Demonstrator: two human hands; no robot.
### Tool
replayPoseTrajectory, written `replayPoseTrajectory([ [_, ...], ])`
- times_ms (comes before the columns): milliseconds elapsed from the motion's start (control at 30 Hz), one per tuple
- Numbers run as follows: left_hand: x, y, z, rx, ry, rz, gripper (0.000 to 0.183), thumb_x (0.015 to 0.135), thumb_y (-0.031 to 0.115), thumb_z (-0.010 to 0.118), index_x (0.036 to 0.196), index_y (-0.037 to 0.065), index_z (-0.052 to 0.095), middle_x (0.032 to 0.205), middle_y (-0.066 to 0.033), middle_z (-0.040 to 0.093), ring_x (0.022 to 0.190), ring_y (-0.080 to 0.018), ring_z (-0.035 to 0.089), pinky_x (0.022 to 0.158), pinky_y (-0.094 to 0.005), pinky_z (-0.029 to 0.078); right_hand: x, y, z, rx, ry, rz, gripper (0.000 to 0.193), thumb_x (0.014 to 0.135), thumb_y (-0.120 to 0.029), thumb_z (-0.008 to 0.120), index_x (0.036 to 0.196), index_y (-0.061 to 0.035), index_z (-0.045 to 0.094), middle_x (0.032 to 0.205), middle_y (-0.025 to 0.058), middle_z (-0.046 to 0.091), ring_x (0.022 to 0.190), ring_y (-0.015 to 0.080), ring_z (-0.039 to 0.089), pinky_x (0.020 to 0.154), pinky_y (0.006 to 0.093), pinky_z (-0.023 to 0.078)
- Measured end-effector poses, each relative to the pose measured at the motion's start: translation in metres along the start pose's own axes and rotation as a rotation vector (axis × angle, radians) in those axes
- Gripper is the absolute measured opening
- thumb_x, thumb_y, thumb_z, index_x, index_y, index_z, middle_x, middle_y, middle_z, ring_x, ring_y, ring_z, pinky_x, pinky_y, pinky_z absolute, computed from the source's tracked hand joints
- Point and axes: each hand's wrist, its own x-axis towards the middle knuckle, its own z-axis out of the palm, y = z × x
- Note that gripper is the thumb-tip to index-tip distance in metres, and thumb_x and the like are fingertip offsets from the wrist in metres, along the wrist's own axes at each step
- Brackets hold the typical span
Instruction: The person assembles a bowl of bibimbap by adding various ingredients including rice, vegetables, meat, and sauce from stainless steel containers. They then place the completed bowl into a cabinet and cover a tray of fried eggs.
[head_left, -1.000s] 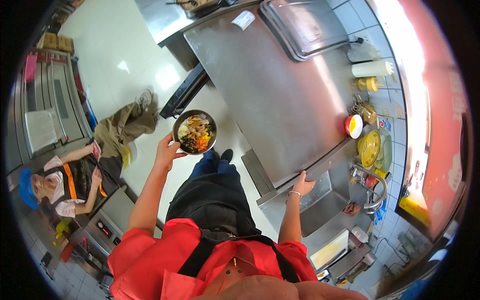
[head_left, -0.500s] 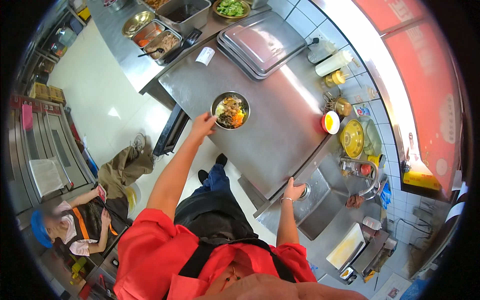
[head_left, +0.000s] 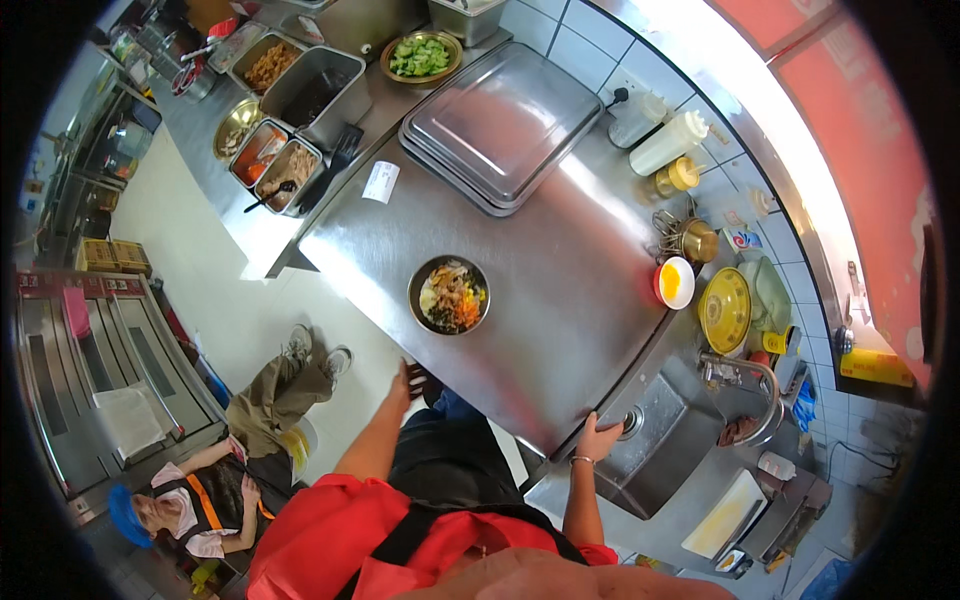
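A round metal bowl (head_left: 424, 318) stands on the steel counter (head_left: 560, 330), filled with separate heaps of orange shreds, pale strips, dark greens and light pieces. My left hand (head_left: 410, 384) is below the bowl, by the counter's near edge and apart from the bowl. Its fingers look spread, partly in shadow, with nothing seen in them. At the counter's near right corner, beside the sink, my right hand (head_left: 599, 438) rests on the edge with its fingers stretched out.
A lidded steel tray (head_left: 505, 120) and a white paper slip (head_left: 380, 182) lie farther back. Along the right are squeeze bottles (head_left: 668, 142), a red-and-white bowl (head_left: 675, 283) and the sink (head_left: 640, 470). Food pans (head_left: 315, 100) stand far left. A seated person (head_left: 200, 500) is at the left.
My left hand has let go of the bowl's rim and drawn back toward my body. The whole view has shifted; my right hand stays at the counter's corner.
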Motion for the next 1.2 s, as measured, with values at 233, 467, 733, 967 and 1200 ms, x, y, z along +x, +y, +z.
replayPoseTrajectory([
  [233,0.023,0.021,0.072,-0.722,-0.591,-0.016,0.038,0.092,0.034,0.044,0.114,0.006,0.056,0.112,-0.0093,0.061,0.102,-0.0269,0.056,0.09,-0.0438,0.046,0.002,0.015,0.003,0.023,-0.022,-0.067,0.073,0.072,-0.029,0.07,0.124,0.01,0.038,0.121,0.0259,0.047,0.113,0.0385,0.045,0.1,0.0409,0.033],
  [467,0.061,0.074,-0.076,-0.616,0.175,0.177,0.02,0.091,0.015,0.044,0.075,0.005,0.053,0.061,-0.004,0.05,0.05,-0.0114,0.048,0.044,-0.0255,0.042,0.02,-0.052,-0.052,-0.201,0.133,-0.47,0.04,0.082,-0.018,0.062,0.113,0.0032,0.05,0.108,0.0198,0.055,0.104,0.031,0.051,0.094,0.0397,0.038],
  [733,-0.113,0.199,0.063,0.126,-0.289,0.319,0.053,0.093,0.051,0.036,0.13,0.014,0.042,0.122,-0.0055,0.051,0.11,-0.0193,0.049,0.083,-0.0481,0.044,-0.041,-0.216,0.096,0.808,-1.108,0.371,0.053,0.097,-0.034,0.039,0.141,-0.0097,0.021,0.135,0.0163,0.04,0.096,0.0296,0.061,0.082,0.0394,0.052],
  [967,-0.083,0.275,0.086,0.365,-0.59,0.13,0.069,0.089,0.061,0.034,0.14,0.017,0.027,0.145,-0.0049,0.024,0.132,-0.027,0.024,0.091,-0.0565,0.038,-0.055,-0.279,0.142,0.703,-0.894,0.247,0.044,0.095,-0.024,0.045,0.135,-0.0092,0.039,0.109,0.0076,0.06,0.075,0.0175,0.063,0.066,0.03,0.054],
  [1200,-0.082,0.332,0.074,0.563,-0.42,0.565,0.049,0.094,0.034,0.045,0.132,0.004,0.038,0.121,-0.0117,0.052,0.107,-0.0222,0.053,0.088,-0.0312,0.042,0.077,-0.43,0.13,0.079,-0.215,-0.823,0.037,0.081,-0.016,0.061,0.115,-0.0012,0.055,0.105,0.0199,0.06,0.083,0.0273,0.062,0.069,0.0336,0.05],
])
